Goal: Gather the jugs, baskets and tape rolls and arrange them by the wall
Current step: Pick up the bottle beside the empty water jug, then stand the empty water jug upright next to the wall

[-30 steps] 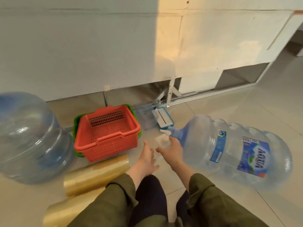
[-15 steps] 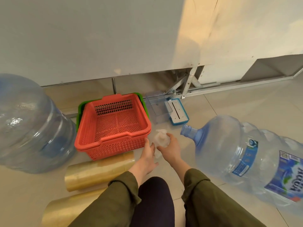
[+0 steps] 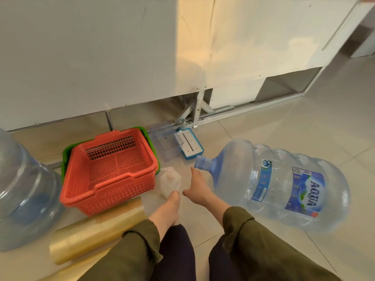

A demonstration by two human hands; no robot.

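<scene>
Far left, one jug (image 3: 24, 195) sits by the wall (image 3: 91, 57). The red basket (image 3: 109, 171) nests in the green basket (image 3: 67, 157), with the tape rolls (image 3: 97, 234) lying nearer. My left hand (image 3: 168, 207) touches the small bottle (image 3: 169, 182), though I cannot tell its grip. My right hand (image 3: 197, 187), fingers spread, hovers just beside the lying jug (image 3: 284, 187).

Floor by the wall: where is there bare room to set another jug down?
Widest bare tiles: between the wall rail and the lying jug. A narrow strip behind the red basket. Crowded between basket and jug: left hand, right hand, small clear object.
</scene>
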